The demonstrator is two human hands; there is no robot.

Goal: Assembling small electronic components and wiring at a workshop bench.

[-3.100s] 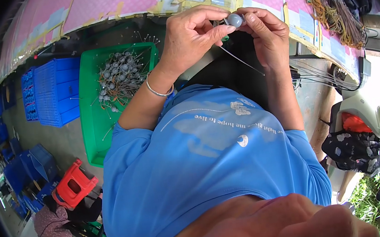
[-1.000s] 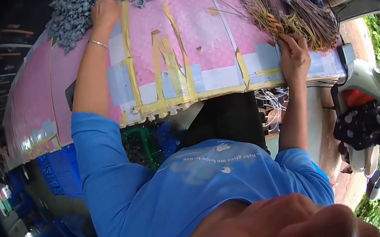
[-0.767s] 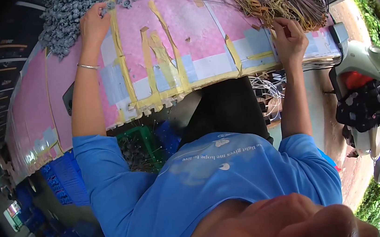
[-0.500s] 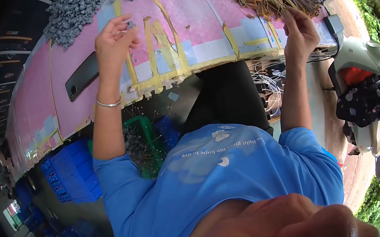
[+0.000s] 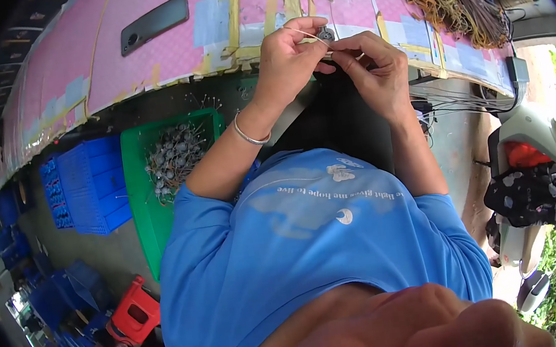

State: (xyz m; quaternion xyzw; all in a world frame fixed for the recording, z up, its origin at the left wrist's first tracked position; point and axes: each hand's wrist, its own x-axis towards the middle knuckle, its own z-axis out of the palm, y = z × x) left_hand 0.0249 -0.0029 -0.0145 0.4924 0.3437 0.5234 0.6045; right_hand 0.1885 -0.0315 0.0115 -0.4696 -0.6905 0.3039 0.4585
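Note:
My left hand [image 5: 287, 61] is closed on a small round grey plastic part [image 5: 325, 33] at the near edge of the pink-covered table [image 5: 202, 17]. A thin pale wire [image 5: 301, 31] runs across its fingertips toward the part. Right beside it, my right hand [image 5: 376, 70] pinches a thin wire [image 5: 334, 13] against the part, with its fingertips almost touching the left thumb. Where the wire meets the part is too small to make out. To the right on the table lie loose wire bundles [image 5: 433, 1] with yellow-orange ends.
A dark phone [image 5: 155, 24] lies on the table at the left. Below stands a green crate [image 5: 138, 189] of grey parts with wires attached. Blue crates [image 5: 94, 187] and a red plastic stool [image 5: 133, 312] are farther left. A scooter [image 5: 537, 133] stands at the right.
My hands have come together from far apart, the left moving right and the right moving left, both nearer my body. The view has shifted; the grey heap has left the picture.

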